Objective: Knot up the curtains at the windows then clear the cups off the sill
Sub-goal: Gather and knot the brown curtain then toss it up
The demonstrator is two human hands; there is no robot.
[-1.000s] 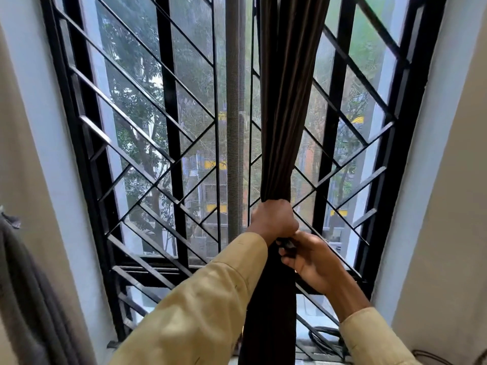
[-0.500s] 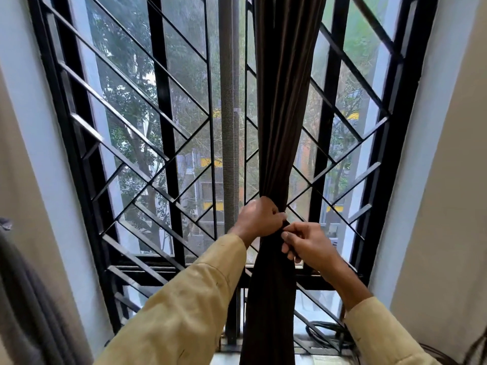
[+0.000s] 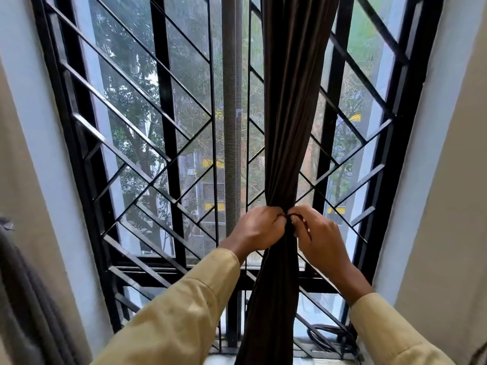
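Curtain (image 3: pixel 291 127) – dark brown, bunched into a rope – hangs in front of window grille (image 3: pixel 163 133). L hand (image 3: pixel 257 229) w/ fingers curled round it, R hand (image 3: pixel 320 234) pinching it at same spot – both touching

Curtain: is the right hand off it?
No, the right hand pinches the gathered curtain directly beside the left hand.
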